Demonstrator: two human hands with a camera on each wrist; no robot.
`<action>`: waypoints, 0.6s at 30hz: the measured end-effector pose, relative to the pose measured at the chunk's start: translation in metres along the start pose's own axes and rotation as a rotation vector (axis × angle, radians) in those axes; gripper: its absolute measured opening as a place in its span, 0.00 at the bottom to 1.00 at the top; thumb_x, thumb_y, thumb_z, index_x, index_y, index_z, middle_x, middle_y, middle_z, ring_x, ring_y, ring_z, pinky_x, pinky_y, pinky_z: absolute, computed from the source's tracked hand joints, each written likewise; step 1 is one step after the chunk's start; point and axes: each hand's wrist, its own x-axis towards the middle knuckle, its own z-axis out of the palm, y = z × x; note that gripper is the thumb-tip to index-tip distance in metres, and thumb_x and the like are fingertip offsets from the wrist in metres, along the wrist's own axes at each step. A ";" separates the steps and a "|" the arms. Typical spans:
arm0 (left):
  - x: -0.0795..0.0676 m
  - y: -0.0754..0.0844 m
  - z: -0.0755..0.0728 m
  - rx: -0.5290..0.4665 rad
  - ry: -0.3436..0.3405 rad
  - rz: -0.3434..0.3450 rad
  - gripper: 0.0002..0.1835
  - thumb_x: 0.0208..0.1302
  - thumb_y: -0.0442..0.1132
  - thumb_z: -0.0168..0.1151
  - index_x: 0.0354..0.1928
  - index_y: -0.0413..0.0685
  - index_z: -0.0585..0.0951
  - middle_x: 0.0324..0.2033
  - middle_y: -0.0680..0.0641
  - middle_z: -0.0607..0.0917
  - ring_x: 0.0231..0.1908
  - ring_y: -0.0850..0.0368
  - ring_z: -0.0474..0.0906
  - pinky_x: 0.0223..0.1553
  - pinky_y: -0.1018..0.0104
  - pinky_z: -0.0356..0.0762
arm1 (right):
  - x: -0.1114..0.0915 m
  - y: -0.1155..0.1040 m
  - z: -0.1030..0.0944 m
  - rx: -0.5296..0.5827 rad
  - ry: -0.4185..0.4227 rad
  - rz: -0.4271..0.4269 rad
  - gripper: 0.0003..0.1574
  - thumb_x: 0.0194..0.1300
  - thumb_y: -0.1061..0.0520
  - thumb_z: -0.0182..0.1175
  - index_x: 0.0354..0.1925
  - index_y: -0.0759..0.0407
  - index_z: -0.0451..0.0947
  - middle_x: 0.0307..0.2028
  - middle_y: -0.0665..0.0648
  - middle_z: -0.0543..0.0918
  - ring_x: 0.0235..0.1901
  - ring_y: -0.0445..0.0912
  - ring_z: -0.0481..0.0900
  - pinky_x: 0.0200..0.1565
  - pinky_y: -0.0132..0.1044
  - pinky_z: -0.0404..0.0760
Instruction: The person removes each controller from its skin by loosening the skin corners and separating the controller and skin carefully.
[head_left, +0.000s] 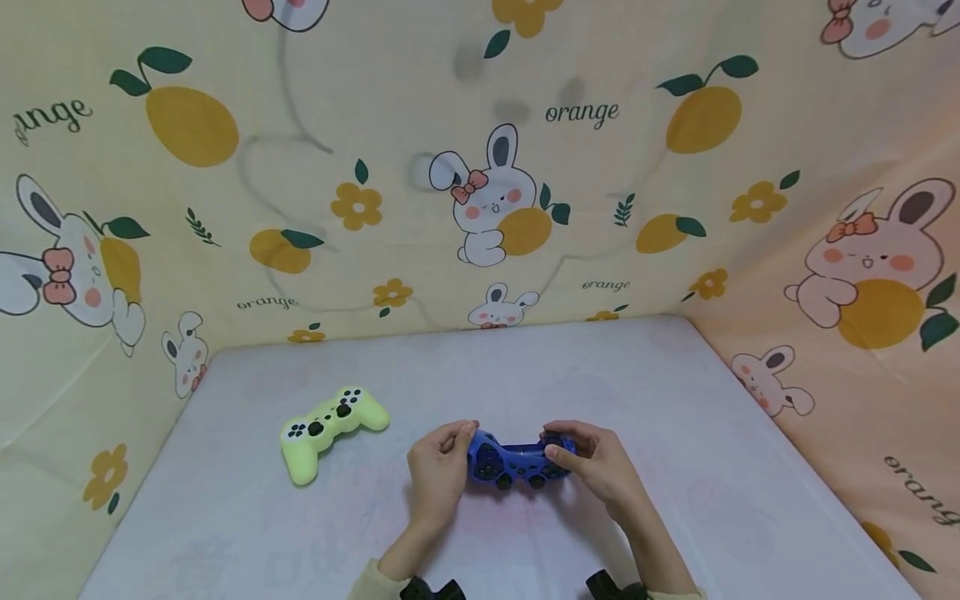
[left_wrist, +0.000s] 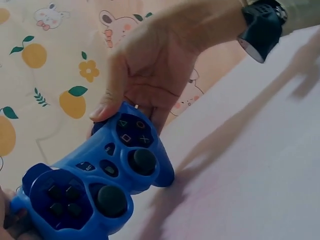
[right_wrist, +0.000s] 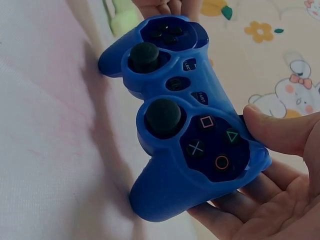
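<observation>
Left grip (head_left: 438, 475) and right grip (head_left: 600, 467) both pinching the blue controller (head_left: 520, 461) by its ends. Yellow-green controller (head_left: 330, 421) just chilling on the counter (head_left: 525, 379), off left.

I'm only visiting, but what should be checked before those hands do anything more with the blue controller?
1. Left hand grips one end of the blue controller: ok.
2. Right hand grips the other end: ok.
3. Thumbsticks and buttons visible: ok, both wrist views show them.
4. Yellow-green controller apart from both hands: ok, it lies on the table to the left.
5. Blue controller's underside undamaged: cannot tell, hidden.
</observation>
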 end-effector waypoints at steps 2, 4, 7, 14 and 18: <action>0.000 0.001 -0.001 -0.023 -0.008 -0.013 0.03 0.62 0.24 0.64 0.35 0.28 0.85 0.32 0.37 0.87 0.36 0.45 0.86 0.34 0.73 0.80 | -0.001 0.000 -0.001 0.005 0.004 -0.001 0.24 0.61 0.61 0.69 0.55 0.66 0.79 0.49 0.64 0.83 0.47 0.51 0.82 0.46 0.32 0.78; 0.001 0.000 -0.001 -0.045 -0.016 -0.020 0.04 0.63 0.24 0.64 0.36 0.28 0.85 0.32 0.37 0.87 0.36 0.45 0.86 0.35 0.72 0.81 | -0.001 0.000 -0.001 0.008 0.005 0.005 0.24 0.61 0.61 0.69 0.55 0.66 0.79 0.49 0.63 0.84 0.46 0.51 0.82 0.46 0.32 0.78; 0.001 -0.004 -0.004 -0.076 -0.044 0.002 0.04 0.63 0.24 0.63 0.35 0.28 0.85 0.32 0.38 0.87 0.36 0.46 0.86 0.36 0.71 0.81 | -0.002 0.000 0.000 0.007 0.007 0.013 0.24 0.61 0.61 0.70 0.55 0.66 0.79 0.48 0.62 0.84 0.45 0.51 0.83 0.45 0.33 0.79; 0.003 -0.013 -0.010 -0.090 -0.136 0.129 0.04 0.62 0.24 0.64 0.36 0.29 0.86 0.33 0.38 0.87 0.36 0.45 0.86 0.38 0.69 0.81 | -0.001 0.001 0.000 -0.011 0.019 0.009 0.24 0.62 0.61 0.69 0.56 0.66 0.79 0.49 0.62 0.84 0.46 0.50 0.83 0.46 0.32 0.78; 0.002 -0.013 -0.015 -0.045 -0.155 0.185 0.04 0.62 0.23 0.64 0.37 0.29 0.86 0.33 0.38 0.87 0.36 0.47 0.86 0.36 0.70 0.81 | -0.001 0.000 0.001 -0.034 0.025 0.007 0.24 0.62 0.61 0.68 0.56 0.66 0.79 0.49 0.62 0.84 0.47 0.50 0.83 0.47 0.31 0.78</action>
